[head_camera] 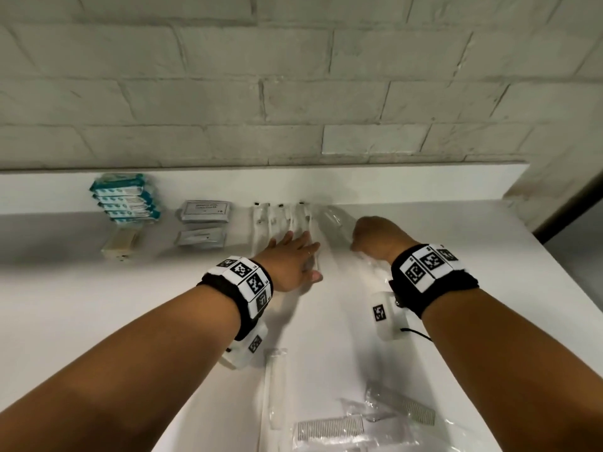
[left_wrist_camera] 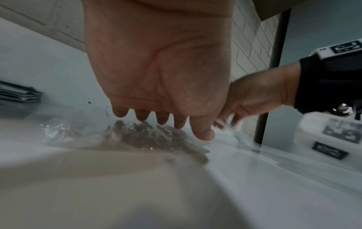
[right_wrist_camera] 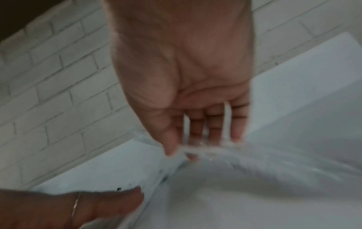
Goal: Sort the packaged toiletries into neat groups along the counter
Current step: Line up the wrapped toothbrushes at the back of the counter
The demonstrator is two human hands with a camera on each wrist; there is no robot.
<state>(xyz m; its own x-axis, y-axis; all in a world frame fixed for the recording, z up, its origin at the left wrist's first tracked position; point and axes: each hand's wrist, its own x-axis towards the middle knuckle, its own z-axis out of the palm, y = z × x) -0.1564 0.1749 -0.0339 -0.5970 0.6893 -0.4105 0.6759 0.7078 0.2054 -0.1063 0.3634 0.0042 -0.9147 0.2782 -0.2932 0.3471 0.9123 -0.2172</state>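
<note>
On the white counter (head_camera: pixel 456 243) a row of clear-wrapped slim packets (head_camera: pixel 280 220) lies by the back ledge. My left hand (head_camera: pixel 306 259) lies flat on the near end of that row, fingers straight; the left wrist view shows the fingertips (left_wrist_camera: pixel 162 120) down on crinkled clear wrap (left_wrist_camera: pixel 137 136). Just to the right, my right hand (head_camera: pixel 365 238) is curled, and the right wrist view shows thumb and fingers (right_wrist_camera: pixel 182 151) pinching the edge of a clear packet (right_wrist_camera: pixel 245 158), which reaches toward the ledge (head_camera: pixel 336 220). What is inside it is too blurred to tell.
Left along the ledge sit two grey packets (head_camera: pixel 205 210), a stack of blue-and-white packets (head_camera: pixel 125 197) and beige packets (head_camera: pixel 120 244). Near the counter's front edge lie a long clear-wrapped item (head_camera: pixel 275 386) and two wrapped combs (head_camera: pixel 329 429), (head_camera: pixel 404 406). A brick wall (head_camera: pixel 293 93) stands behind.
</note>
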